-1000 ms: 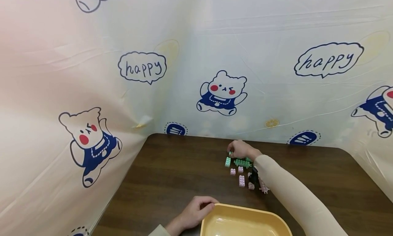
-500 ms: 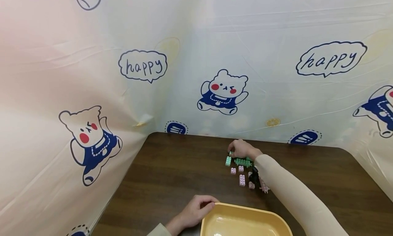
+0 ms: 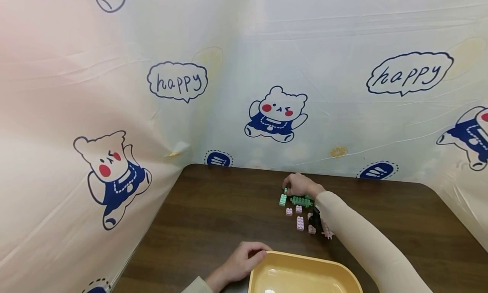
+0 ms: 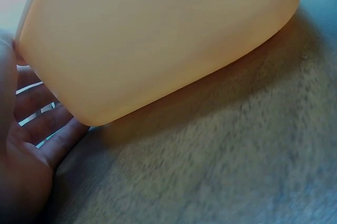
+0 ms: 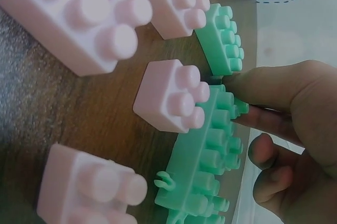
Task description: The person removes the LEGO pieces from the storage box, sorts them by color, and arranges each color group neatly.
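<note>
At the near edge my left hand (image 3: pixel 244 260) grips the corner of a yellow plastic tub (image 3: pixel 305 257), its thumb by the rim and its other fingers along the outer wall. Far back, my right hand (image 3: pixel 300 184) has thumb and forefinger together on a small green toy brick (image 3: pixel 286 191), mostly hidden by the fingers. Just in front lie a light green brick (image 3: pixel 283 200) and a long green brick base (image 3: pixel 301 202) with little hooks. In the right wrist view, the remaining fingers (image 5: pixel 271 179) curl inward beside that base (image 5: pixel 197 155).
Several pink bricks (image 3: pixel 300 223) are scattered between the green ones and the tub, one close to my right sleeve (image 3: pixel 358 229). A black wrist camera (image 3: pixel 314 219) hangs among them. Behind the brown table (image 3: pixel 213 208) stands a printed curtain (image 3: pixel 228 115).
</note>
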{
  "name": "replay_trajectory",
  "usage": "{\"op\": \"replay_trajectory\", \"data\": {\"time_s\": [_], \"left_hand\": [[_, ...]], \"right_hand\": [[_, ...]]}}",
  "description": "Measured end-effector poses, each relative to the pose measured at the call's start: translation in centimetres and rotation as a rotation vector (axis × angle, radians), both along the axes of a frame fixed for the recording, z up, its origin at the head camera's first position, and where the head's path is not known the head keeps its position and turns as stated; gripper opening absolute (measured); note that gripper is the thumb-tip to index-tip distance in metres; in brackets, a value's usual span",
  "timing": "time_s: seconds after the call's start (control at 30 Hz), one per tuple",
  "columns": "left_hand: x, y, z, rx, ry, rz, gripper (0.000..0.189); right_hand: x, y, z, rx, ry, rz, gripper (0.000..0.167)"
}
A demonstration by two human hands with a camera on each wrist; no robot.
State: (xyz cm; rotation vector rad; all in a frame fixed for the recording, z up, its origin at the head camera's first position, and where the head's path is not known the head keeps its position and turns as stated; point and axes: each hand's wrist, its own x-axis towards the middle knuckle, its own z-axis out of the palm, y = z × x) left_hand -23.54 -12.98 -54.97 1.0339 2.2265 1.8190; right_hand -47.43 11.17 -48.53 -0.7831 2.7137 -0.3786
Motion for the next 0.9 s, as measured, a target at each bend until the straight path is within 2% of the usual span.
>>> {"op": "replay_trajectory", "data": {"time_s": [0.3,0.43,0.57,0.7,0.8,0.9], "left_hand": [[-0.5,0.8,-0.1,-0.010,0.012,-0.036,0.022],[-0.6,1.1,-0.2,-0.008,-0.007,-0.057,0.022],[-0.7,1.2,-0.3,-0.014,-0.040,-0.066,0.023],[-0.8,1.0,-0.4,-0.011,-0.094,-0.055,0.023],[-0.9,0.5,-0.7,0.000,-0.121,-0.041,0.023],[-1.1,-0.2,-1.1,0.012,-0.117,-0.024,0.023]], "right_hand": [[0.3,2.0,-0.1,-0.001,0.003,-0.018,0.023],[0.8,2.9,0.3,-0.036,-0.024,-0.049,0.024],[1.3,4.0,1.1,-0.088,-0.012,-0.077,0.026],[2.3,4.4,2.4,-0.115,0.072,-0.051,0.032],[3.7,4.3,3.5,-0.116,0.146,-0.009,0.038],[5.3,4.1,4.5,-0.120,0.219,0.035,0.044]]}}
